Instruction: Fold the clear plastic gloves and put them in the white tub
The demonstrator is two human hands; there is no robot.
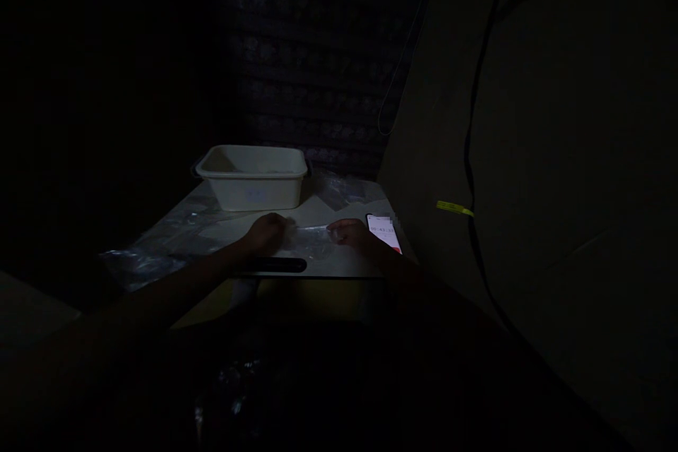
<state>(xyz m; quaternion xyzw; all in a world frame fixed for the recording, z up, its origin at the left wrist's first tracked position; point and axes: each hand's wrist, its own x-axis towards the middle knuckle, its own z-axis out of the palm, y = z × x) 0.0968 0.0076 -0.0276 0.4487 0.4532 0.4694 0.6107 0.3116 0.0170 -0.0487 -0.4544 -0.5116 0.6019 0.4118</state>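
Between my two hands a clear plastic bag [311,240] is stretched just above the near part of a pale table [339,267]. My left hand [268,234] is closed on its left end, with the fingertips partly in shadow. At the other end, my right hand [347,232] pinches the bag's upper edge between thumb and fingers. Whether anything lies inside the bag is too dim to tell. Beyond my left hand stands a white plastic tub [254,192] with dark side handles; its contents are mostly hidden.
A lit phone [384,232] showing a timer lies right of my right hand. Loose clear plastic [143,265] hangs over the table's left edge, and more plastic sheeting [339,187] lies behind the tub. A black cable [469,148] with a yellow tag [453,207] runs down the right wall.
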